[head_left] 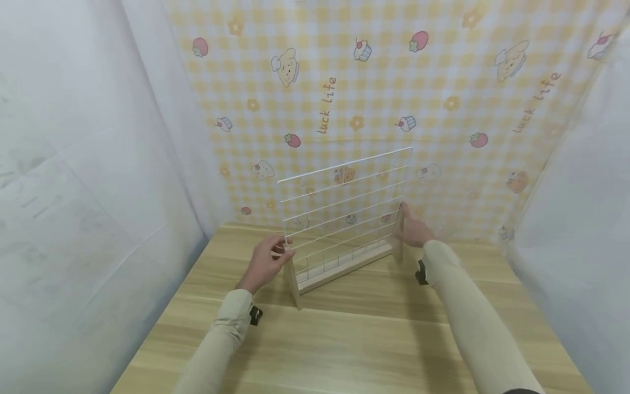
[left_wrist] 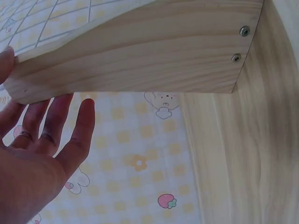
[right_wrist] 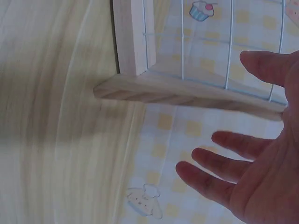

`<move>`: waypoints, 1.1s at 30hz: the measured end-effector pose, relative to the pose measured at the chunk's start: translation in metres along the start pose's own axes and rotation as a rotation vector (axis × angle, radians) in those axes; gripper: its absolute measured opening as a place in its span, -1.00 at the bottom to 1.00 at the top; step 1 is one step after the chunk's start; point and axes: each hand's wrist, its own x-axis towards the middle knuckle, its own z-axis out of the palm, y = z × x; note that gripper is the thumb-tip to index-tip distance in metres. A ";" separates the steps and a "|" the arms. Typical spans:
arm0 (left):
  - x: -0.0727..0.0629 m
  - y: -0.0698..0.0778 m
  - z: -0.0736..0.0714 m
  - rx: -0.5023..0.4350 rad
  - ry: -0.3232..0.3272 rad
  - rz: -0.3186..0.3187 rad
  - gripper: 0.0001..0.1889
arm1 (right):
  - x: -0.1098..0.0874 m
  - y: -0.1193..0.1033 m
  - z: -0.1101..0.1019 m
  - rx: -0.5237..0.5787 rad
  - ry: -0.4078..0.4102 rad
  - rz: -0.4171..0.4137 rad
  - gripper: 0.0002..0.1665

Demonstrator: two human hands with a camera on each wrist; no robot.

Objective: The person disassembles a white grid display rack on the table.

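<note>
A rack with a white wire grid (head_left: 344, 210) and pale wooden side panels stands upright at an angle over the wooden table. Between the panels runs a wooden bottom bar (head_left: 344, 269). My left hand (head_left: 266, 261) pinches the upper end of the left side panel (left_wrist: 140, 56), thumb on one edge and fingers on the other. Two screws show near this panel's foot. At the rack's other end, my right hand (head_left: 415, 232) holds the top of the right side panel (right_wrist: 187, 97) between thumb and fingers. Three of its fingers spread below the panel in the right wrist view; the index finger is hidden there.
Behind the rack hangs a yellow checked cloth (head_left: 356, 87) printed with cupcakes, strawberries and dogs. White sheets (head_left: 79, 164) enclose the left and right sides. The wooden tabletop (head_left: 344, 350) extends in front of the rack toward me.
</note>
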 end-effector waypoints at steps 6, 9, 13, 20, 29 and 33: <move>-0.009 -0.001 0.008 -0.061 0.062 -0.031 -0.68 | -0.001 -0.011 0.013 0.082 0.148 -0.007 0.26; -0.012 -0.001 0.010 -0.083 0.086 -0.048 -0.69 | -0.002 -0.025 0.017 0.143 0.241 -0.006 0.30; -0.015 0.001 0.011 -0.097 0.113 -0.068 -0.70 | -0.005 -0.048 0.024 0.268 0.340 -0.031 0.35; -0.016 -0.004 0.018 -0.102 0.148 -0.063 -0.67 | 0.002 -0.078 0.035 0.348 0.503 -0.142 0.48; -0.015 -0.004 0.025 -0.155 0.169 -0.064 -0.66 | 0.009 -0.094 0.044 0.151 0.594 -0.121 0.54; -0.013 -0.003 0.025 -0.155 0.182 -0.055 -0.66 | 0.014 -0.101 0.051 0.306 0.539 -0.142 0.52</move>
